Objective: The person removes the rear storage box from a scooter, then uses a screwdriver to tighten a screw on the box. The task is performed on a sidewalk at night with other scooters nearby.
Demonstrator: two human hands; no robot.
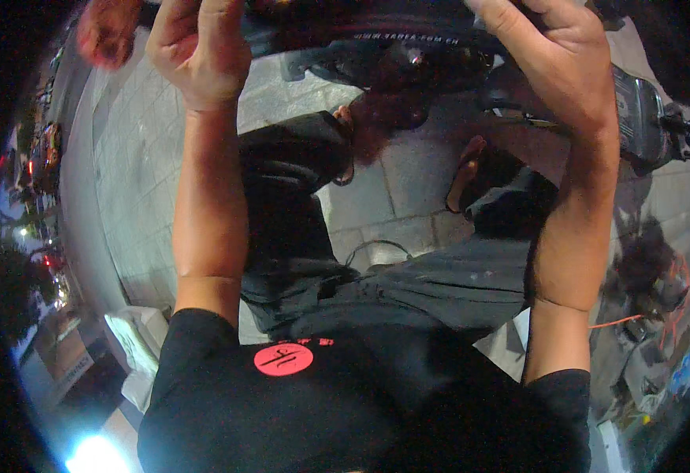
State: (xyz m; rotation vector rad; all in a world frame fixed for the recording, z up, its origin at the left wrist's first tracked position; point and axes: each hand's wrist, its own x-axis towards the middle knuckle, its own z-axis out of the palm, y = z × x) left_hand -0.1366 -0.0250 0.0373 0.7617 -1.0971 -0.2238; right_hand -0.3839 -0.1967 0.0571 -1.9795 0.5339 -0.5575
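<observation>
My left hand (199, 55) is raised at the top edge beside a dark vehicle panel (305, 24) with pale lettering. Its fingers are bent and close together, their tips cut off by the frame. My right hand (557, 59) is raised at the panel's right side, thumb angled up-left and fingers bent, also cropped. What either hand grips is out of view. A blurred, red-tinged shape (108, 35) is left of my left hand; I cannot tell what it is. My dark-trousered legs are bent below, with my feet (463, 173) on either side of dark parts beneath the panel.
Grey paving (124, 205) lies under me. At the right are a dark boxy object (636, 126), orange cord (621, 322) and jumbled items. A pale object (132, 347) sits lower left, near a bright lamp (96, 456). Vehicles and small lights line the far left.
</observation>
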